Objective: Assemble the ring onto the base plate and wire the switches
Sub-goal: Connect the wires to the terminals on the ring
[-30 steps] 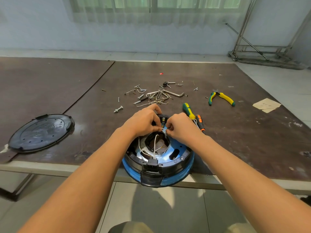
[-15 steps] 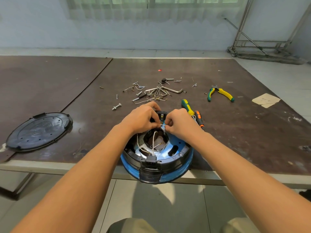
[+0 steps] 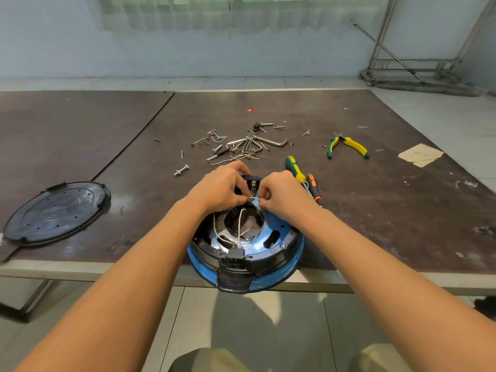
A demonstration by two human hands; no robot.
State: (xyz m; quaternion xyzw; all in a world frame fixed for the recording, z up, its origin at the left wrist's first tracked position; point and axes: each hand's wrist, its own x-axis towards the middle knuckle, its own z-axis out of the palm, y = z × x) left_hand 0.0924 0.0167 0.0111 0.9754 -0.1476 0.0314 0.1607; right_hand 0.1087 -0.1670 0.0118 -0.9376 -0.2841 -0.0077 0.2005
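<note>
Over ring [image 3: 271,258], hands [image 3: 220,187] [image 3: 284,196] still pinch wire [image 3: 252,198].

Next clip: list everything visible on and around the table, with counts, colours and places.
base plate: 1, blue, near table edge, overhanging it
ring: 1, black, on the base plate
wires: several, white, in the plate's centre opening
cover: 1, black, round, table's left
screwdrivers: 2, green-yellow and orange-black handles, right of the plate
pliers: 1, yellow-green, far right
screws and hex keys: many, silver, scattered beyond the hands
paper scrap: 1, tan, right edge
table: 1, brown
left hand: pinches a wire end at the ring's far side
right hand: pinches there too
</note>
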